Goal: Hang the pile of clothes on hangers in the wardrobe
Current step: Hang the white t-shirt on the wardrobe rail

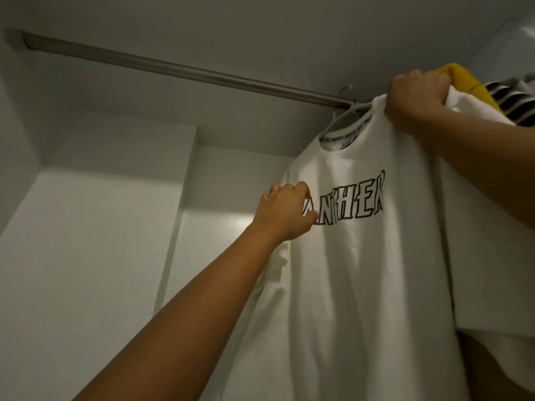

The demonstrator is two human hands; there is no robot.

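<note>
The white T-shirt (362, 270) hangs on a white hanger (347, 113) at the metal rod (173, 69), which runs in from the upper left of the wardrobe. The left hand (285, 211), a ring on one finger, pinches the shirt's front where its printed lettering starts. The right hand (417, 96) grips the shirt's shoulder up by the rod. Just right of it hang a yellow garment (469, 82) and a striped garment (512, 101).

A white T-shirt (362, 270) with black outlined lettering hangs at four o'clock on a white hanger (347, 112) at the grey rail (179, 70), with a yellow garment (469, 82) and a striped garment (512, 102) just beside it at two o'clock.
</note>
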